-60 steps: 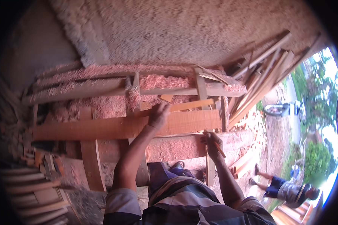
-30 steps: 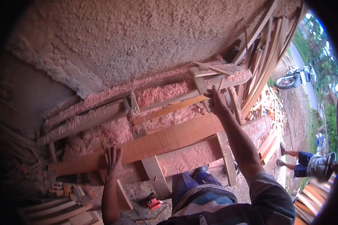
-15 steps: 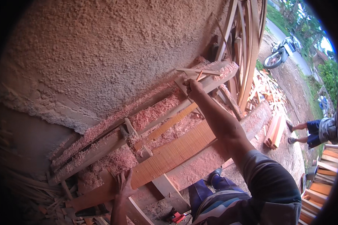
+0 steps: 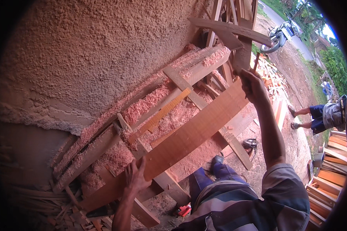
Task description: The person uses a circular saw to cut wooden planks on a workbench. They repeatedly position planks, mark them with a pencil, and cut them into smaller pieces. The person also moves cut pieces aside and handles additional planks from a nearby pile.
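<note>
A wide reddish-brown wooden plank (image 4: 192, 133) slants across the bench frame, from the lower left toward the upper right. My left hand (image 4: 137, 176) lies across its lower part, the fingers curling over the far edge. Beyond the plank's upper end, my right hand (image 4: 252, 84) is closed on the stem of a T-shaped wooden square (image 4: 241, 57). The crossbar is raised in the air, pointing away from me. A thin pencil-like stick (image 4: 256, 61) juts up from the same hand. Some fingers of that hand are hidden behind its back.
Pink shavings (image 4: 137, 113) cover the timber bench (image 4: 216, 57) along a rough wall (image 4: 104, 50). A power tool (image 4: 250, 144) stands on the ground beyond my feet. A red object (image 4: 184, 210) is near my leg. At right are another person (image 4: 327, 115), stacked wood (image 4: 329, 177) and a motorbike (image 4: 281, 36).
My right hand has lifted the wooden square off the bench and moved right, nearer the plank's upper end. The plank and my left hand have shifted slightly; its close stripes no longer show.
</note>
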The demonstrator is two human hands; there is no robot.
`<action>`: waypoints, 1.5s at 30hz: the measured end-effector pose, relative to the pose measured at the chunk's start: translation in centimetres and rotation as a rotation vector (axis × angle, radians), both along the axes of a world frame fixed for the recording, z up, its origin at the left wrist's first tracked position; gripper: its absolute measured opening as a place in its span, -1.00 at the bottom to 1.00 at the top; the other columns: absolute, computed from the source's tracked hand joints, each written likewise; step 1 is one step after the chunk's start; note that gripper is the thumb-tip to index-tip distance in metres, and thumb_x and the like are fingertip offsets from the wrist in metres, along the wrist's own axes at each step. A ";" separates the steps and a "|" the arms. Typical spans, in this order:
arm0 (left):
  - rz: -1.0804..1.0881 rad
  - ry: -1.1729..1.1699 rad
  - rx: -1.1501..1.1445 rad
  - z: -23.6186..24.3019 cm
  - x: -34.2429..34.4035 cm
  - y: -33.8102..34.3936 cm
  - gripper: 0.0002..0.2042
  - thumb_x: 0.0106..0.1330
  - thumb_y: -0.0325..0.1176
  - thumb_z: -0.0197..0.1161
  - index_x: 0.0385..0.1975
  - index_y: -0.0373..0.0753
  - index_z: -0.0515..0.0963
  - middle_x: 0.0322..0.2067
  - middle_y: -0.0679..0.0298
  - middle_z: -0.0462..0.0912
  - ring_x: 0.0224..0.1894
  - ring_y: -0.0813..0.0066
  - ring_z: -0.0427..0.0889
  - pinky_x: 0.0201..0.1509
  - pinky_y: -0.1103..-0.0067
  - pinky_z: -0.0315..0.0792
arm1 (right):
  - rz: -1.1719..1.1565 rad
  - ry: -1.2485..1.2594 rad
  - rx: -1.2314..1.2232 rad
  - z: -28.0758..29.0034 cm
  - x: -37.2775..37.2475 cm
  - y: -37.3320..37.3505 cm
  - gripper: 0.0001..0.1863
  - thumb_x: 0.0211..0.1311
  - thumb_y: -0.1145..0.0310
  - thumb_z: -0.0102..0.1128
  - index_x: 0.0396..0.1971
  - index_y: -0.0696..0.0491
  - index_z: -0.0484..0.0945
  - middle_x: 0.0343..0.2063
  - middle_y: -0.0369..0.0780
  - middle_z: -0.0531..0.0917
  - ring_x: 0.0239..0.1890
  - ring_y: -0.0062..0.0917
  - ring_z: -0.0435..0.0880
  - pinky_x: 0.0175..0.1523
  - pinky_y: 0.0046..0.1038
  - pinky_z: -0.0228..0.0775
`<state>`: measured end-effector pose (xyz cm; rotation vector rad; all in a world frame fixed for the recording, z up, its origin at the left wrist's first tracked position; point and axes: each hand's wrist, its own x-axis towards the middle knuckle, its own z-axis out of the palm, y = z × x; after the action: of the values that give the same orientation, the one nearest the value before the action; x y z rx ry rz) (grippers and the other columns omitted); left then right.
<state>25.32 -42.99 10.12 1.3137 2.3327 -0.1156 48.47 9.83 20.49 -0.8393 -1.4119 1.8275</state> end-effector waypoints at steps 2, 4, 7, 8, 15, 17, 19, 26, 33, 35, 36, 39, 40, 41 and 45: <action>-0.029 0.016 0.022 0.4 1.2 3.8 0.21 -0.11 0.00 0.60 0.59 0.05 -0.04 0.26 -0.15 0.21 0.30 -0.20 0.26 0.39 -0.08 0.15 | -0.119 -0.052 -0.034 0.1 1.9 -1.1 -0.73 0.48 0.25 0.15 -0.14 0.17 0.66 -0.69 -0.46 0.38 -0.80 -0.82 0.18 -0.71 -0.68 -0.09; -0.057 -0.004 0.009 0.8 2.2 7.5 0.24 -0.12 -0.01 0.60 0.60 0.06 -0.10 0.26 -0.16 0.21 0.30 -0.21 0.26 0.39 -0.09 0.15 | -0.052 -0.079 -0.007 0.4 5.3 -2.2 -0.74 0.47 0.27 0.16 -0.13 0.17 0.65 -0.67 -0.45 0.42 -0.79 -0.83 0.20 -0.71 -0.70 -0.08; -0.072 -0.036 0.027 1.2 3.8 12.6 0.26 -0.13 -0.03 0.59 0.61 0.05 -0.14 0.24 -0.17 0.22 0.29 -0.21 0.27 0.37 -0.10 0.16 | -0.090 -0.092 -0.044 -0.6 9.5 -3.6 -0.72 0.42 0.23 0.22 -0.16 0.18 0.64 -0.61 -0.39 0.56 -0.77 -0.85 0.22 -0.71 -0.72 -0.06; -0.073 -0.049 0.041 1.3 4.2 14.4 0.27 -0.13 -0.04 0.59 0.61 0.05 -0.15 0.23 -0.17 0.22 0.29 -0.20 0.27 0.37 -0.10 0.16 | -0.086 -0.080 -0.044 -1.0 11.1 -4.0 -0.70 0.42 0.22 0.23 -0.16 0.18 0.64 -0.60 -0.38 0.59 -0.77 -0.85 0.23 -0.71 -0.72 -0.06; -0.085 0.015 0.053 -0.5 8.3 23.3 0.28 -0.10 0.08 0.59 0.61 0.04 -0.18 0.18 -0.15 0.26 0.25 -0.23 0.33 0.35 -0.17 0.14 | 0.045 -0.154 -0.182 -6.2 21.3 -6.5 -0.62 0.41 0.14 0.24 -0.17 0.22 0.66 -0.60 -0.44 0.48 -0.65 -0.79 0.28 -0.56 -0.63 0.01; -0.098 0.020 0.032 -1.8 9.6 25.2 0.30 -0.13 0.07 0.61 0.61 0.04 -0.18 0.21 -0.16 0.24 0.26 -0.24 0.32 0.37 -0.18 0.12 | 0.087 -0.244 -0.277 -7.4 23.9 -7.5 -0.68 0.37 0.16 0.26 -0.16 0.14 0.65 -0.44 -0.31 0.70 -0.53 -0.76 0.47 -0.45 -0.63 0.27; -0.089 0.012 0.045 -3.3 10.8 26.8 0.32 -0.16 0.06 0.63 0.61 0.02 -0.16 0.24 -0.16 0.23 0.31 -0.26 0.28 0.41 -0.17 0.08 | 0.141 -0.242 -0.344 -8.8 25.9 -8.9 -0.63 0.33 0.14 0.31 -0.13 0.18 0.68 -0.37 -0.25 0.72 -0.48 -0.71 0.53 -0.39 -0.64 0.33; -0.110 0.040 0.194 -7.5 12.6 27.5 0.18 0.06 0.15 0.51 0.58 -0.22 -0.09 0.43 -0.19 0.11 0.44 -0.24 0.13 0.49 -0.09 0.02 | 0.295 -0.166 -0.687 -13.4 28.6 -17.1 -0.79 0.39 0.22 0.32 -0.30 0.07 0.68 -0.53 -0.46 0.51 -0.54 -0.77 0.37 -0.42 -0.60 0.14; 0.077 -0.197 0.492 -7.4 15.9 27.8 -0.11 0.33 0.30 0.18 0.45 -0.34 0.26 0.47 -0.17 0.15 0.53 -0.16 0.06 0.52 -0.07 -0.01 | 0.282 -0.138 -0.899 -17.3 18.8 -25.3 -0.79 0.30 0.29 0.46 -0.15 0.01 0.69 -0.55 -0.48 0.50 -0.60 -0.78 0.31 -0.50 -0.61 0.08; 0.028 -0.116 0.463 -7.4 17.0 29.1 -0.05 0.29 0.32 0.22 0.48 -0.33 0.21 0.49 -0.18 0.12 0.55 -0.17 0.01 0.54 -0.07 -0.10 | 0.268 -0.183 -0.877 -17.7 16.2 -26.5 -0.66 0.28 0.26 0.49 0.01 0.02 0.68 -0.51 -0.46 0.57 -0.62 -0.78 0.30 -0.53 -0.64 0.07; 0.003 -0.069 0.459 -7.4 17.4 29.7 -0.02 0.26 0.33 0.24 0.49 -0.33 0.18 0.50 -0.18 0.10 0.56 -0.17 -0.02 0.56 -0.08 -0.14 | 0.296 -0.177 -0.836 -18.0 14.5 -26.6 -0.62 0.29 0.23 0.48 0.05 0.02 0.68 -0.52 -0.45 0.57 -0.63 -0.77 0.30 -0.54 -0.63 0.08; 0.020 -0.039 0.404 -7.4 17.4 31.1 0.06 0.21 0.32 0.29 0.53 -0.34 0.08 0.51 -0.21 0.06 0.58 -0.18 -0.07 0.58 -0.07 -0.21 | 0.430 -0.248 -0.737 -18.9 10.7 -25.6 -0.56 0.33 0.16 0.44 0.13 0.02 0.67 -0.54 -0.41 0.58 -0.61 -0.73 0.35 -0.51 -0.60 0.15; 0.034 -0.038 0.366 -7.6 17.3 31.5 0.08 0.20 0.31 0.31 0.54 -0.35 0.04 0.52 -0.22 0.04 0.59 -0.18 -0.09 0.59 -0.06 -0.23 | 0.500 -0.325 -0.728 -19.2 10.0 -24.8 -0.56 0.35 0.14 0.41 0.13 0.03 0.67 -0.52 -0.39 0.60 -0.58 -0.71 0.39 -0.47 -0.60 0.20; 0.015 0.020 0.401 -7.8 16.8 31.9 0.08 0.18 0.22 0.36 0.55 -0.33 0.00 0.51 -0.22 0.06 0.58 -0.20 -0.06 0.59 -0.08 -0.26 | 0.569 -0.414 -0.707 -19.2 9.7 -24.3 -0.57 0.37 0.12 0.38 0.12 0.03 0.68 -0.51 -0.37 0.61 -0.55 -0.70 0.44 -0.43 -0.60 0.26; 0.026 -0.083 0.480 -9.4 15.6 32.8 -0.06 0.22 0.04 0.30 0.51 -0.36 0.07 0.48 -0.25 0.11 0.55 -0.27 0.01 0.60 -0.09 -0.26 | 0.554 -0.347 -0.229 -18.2 12.4 -22.2 -0.66 0.37 0.17 0.31 -0.09 0.16 0.67 -0.40 -0.17 0.75 -0.38 -0.44 0.71 -0.19 -0.37 0.54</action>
<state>40.94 -10.19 0.72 1.4648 2.3895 0.5289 60.91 -12.37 2.30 -0.9838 -1.8090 2.3793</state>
